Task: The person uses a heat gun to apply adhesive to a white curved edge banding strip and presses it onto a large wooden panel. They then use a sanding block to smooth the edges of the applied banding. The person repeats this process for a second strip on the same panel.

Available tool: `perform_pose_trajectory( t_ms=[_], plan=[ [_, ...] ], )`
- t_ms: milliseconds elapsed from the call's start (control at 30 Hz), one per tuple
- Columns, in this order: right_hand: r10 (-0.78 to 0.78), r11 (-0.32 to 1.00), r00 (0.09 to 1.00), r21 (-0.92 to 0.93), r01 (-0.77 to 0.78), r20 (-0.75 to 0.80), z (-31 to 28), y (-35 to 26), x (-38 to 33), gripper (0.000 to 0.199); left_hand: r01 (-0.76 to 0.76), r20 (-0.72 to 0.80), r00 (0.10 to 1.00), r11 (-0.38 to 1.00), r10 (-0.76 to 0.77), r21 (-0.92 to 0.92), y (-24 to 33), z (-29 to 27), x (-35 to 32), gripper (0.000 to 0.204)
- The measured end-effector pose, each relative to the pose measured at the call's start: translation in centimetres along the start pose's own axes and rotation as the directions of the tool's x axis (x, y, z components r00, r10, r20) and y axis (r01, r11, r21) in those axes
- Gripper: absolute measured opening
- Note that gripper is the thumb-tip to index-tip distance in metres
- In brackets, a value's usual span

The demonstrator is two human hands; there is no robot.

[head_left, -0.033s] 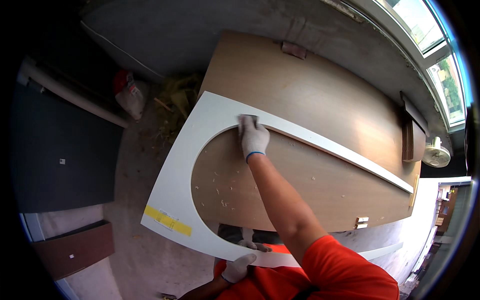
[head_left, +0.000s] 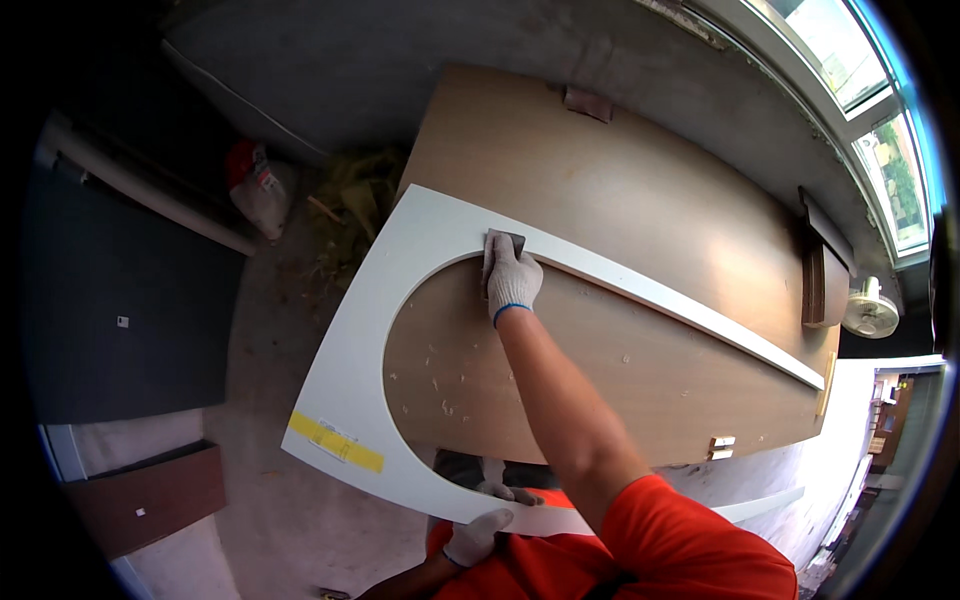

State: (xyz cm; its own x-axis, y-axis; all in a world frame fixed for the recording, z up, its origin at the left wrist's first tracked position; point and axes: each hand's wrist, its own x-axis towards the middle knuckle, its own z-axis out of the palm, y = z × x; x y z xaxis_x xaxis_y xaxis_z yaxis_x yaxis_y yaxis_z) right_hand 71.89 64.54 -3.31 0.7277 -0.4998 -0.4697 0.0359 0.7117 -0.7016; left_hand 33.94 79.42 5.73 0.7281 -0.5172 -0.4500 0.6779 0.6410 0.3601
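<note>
A white panel [head_left: 350, 350] with a large rounded cutout lies over a brown wood-grain board. My right hand [head_left: 513, 278], in a pale knit glove with a blue cuff, presses a dark, flat piece of sandpaper [head_left: 507, 241] against the cutout's upper edge. Its fingers are closed around the piece. At the near side my gloved left hand [head_left: 478, 537] grips the panel's narrow front strip. Its fingers show inside the cutout, and the strip covers part of the hand. Yellow tape [head_left: 335, 442] with a clear-covered label sticks to the panel's near left corner.
The brown board [head_left: 640, 210] carries a reddish-brown piece [head_left: 588, 104] at its far edge and light shavings inside the cutout. Brown boards [head_left: 824, 285] and a small fan [head_left: 871, 310] stand at the right. A dark panel [head_left: 130, 300] and a white sack [head_left: 265, 202] are left.
My right hand has shifted slightly right along the cutout's edge with the sandpaper, and it looks less blurred. My left hand keeps its place on the panel.
</note>
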Motion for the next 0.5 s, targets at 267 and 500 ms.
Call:
perform_pose_trajectory(
  t_ms=[267, 500],
  plan=[
    [0.191, 0.48, 0.894, -0.833, 0.274, 0.405, 2.7, 0.3, -7.2, 0.04, 0.082, -0.06, 0.995, 0.989, -0.075, 0.121, 0.7, 0.8, -0.3, 0.029],
    [-0.322, 0.269, 0.945, -0.953, 0.141, 0.049, -4.1, -6.3, 0.3, 0.055, 0.086, 0.164, 0.985, 0.985, -0.061, -0.15, -0.8, -1.8, 0.0, 0.036]
  ],
)
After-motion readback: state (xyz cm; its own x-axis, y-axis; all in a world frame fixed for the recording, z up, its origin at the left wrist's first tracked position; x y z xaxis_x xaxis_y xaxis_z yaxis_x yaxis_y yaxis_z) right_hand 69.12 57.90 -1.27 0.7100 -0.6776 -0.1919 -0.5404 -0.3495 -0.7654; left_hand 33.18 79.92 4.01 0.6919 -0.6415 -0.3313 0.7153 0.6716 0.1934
